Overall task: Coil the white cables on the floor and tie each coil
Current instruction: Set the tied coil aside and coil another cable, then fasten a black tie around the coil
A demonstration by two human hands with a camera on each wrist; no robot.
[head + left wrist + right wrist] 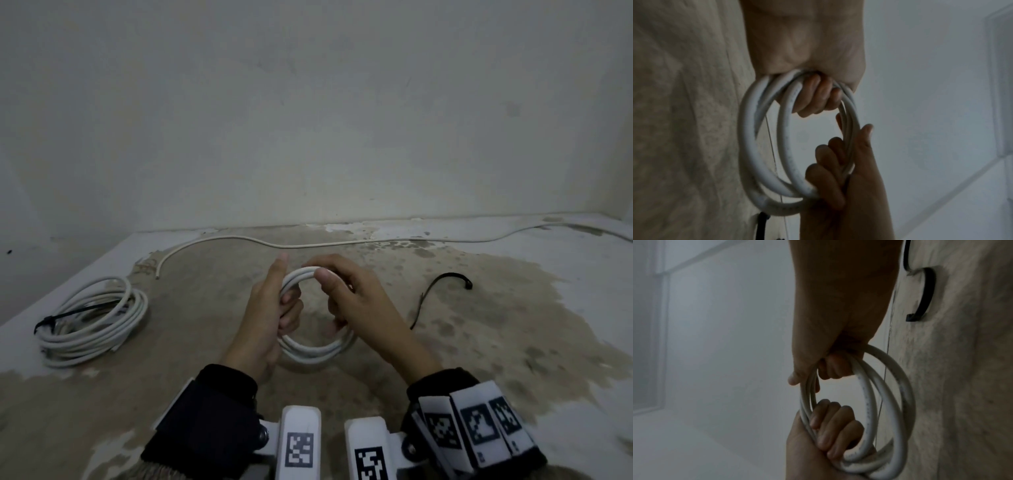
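I hold a small coil of white cable (317,349) above the floor with both hands. My left hand (274,308) grips its left side, fingers curled through the ring and thumb pointing up. My right hand (356,305) grips the upper right side, thumb on top of the loops. The left wrist view has the coil (748,146) hanging from my left hand (813,95), with the right hand (834,183) below. In the right wrist view my right hand (830,368) and left hand (824,434) both clasp the coil (902,402).
A loose black tie (442,281) lies on the floor to the right, also in the right wrist view as the black tie (925,293). A larger tied coil (92,322) sits at the left. A long white cable (308,244) runs along the wall base.
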